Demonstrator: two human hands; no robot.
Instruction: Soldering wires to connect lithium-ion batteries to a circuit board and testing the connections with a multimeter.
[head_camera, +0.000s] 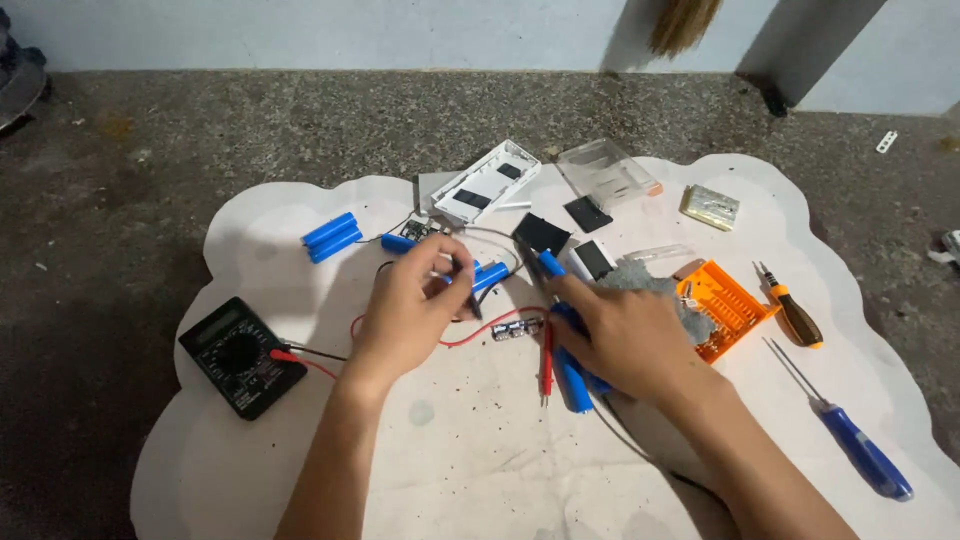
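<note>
My left hand (410, 305) pinches a thin black probe (468, 290) between thumb and fingers, its tip pointing down at the white mat (470, 450). My right hand (625, 335) lies over blue cylindrical cells (573, 382) and grips them; a blue end (550, 263) sticks out past the fingers. Between the hands sits a small circuit board (515, 328) with a red wire. A red probe (547, 362) lies on the mat next to my right hand. The black multimeter (240, 355) sits at the left. Two more blue cells (332, 237) lie beyond my left hand.
A white case (485, 185), a clear plastic box (605, 172) and black square pieces (540, 232) lie at the back. To the right are an orange bit holder (730, 305), an orange-handled screwdriver (795, 312) and a blue-handled screwdriver (862, 452). Rough grey floor surrounds the mat.
</note>
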